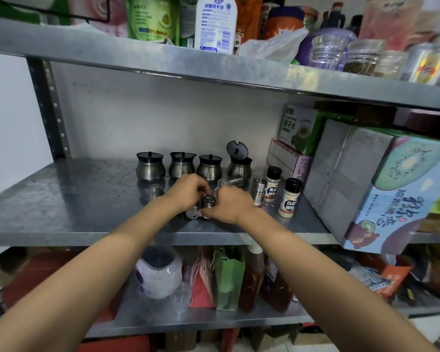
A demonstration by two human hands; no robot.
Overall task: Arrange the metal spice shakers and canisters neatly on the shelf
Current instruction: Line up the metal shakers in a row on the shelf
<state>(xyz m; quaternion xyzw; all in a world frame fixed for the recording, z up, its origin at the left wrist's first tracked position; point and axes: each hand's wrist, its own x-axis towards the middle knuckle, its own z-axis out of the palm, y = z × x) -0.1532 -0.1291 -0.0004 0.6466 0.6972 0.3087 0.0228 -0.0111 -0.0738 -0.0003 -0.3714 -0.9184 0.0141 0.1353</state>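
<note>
Shaker (208, 202) near shelf (61, 199) front edge, gripped by left hand (188, 191) and right hand (229, 204) fingers; set upright, align with canisters (150, 167).

canisters (181, 165): four, back row, rightmost lid open | shaker (258, 191): upright, right

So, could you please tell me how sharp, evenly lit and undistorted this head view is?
Head view: wide-angle bend bows the upper shelf edge; soft throughout, blurrier at the corners; the steel shelf mirrors the canisters faintly; both hands, left hand and right hand, hide most of the shaker.
</note>
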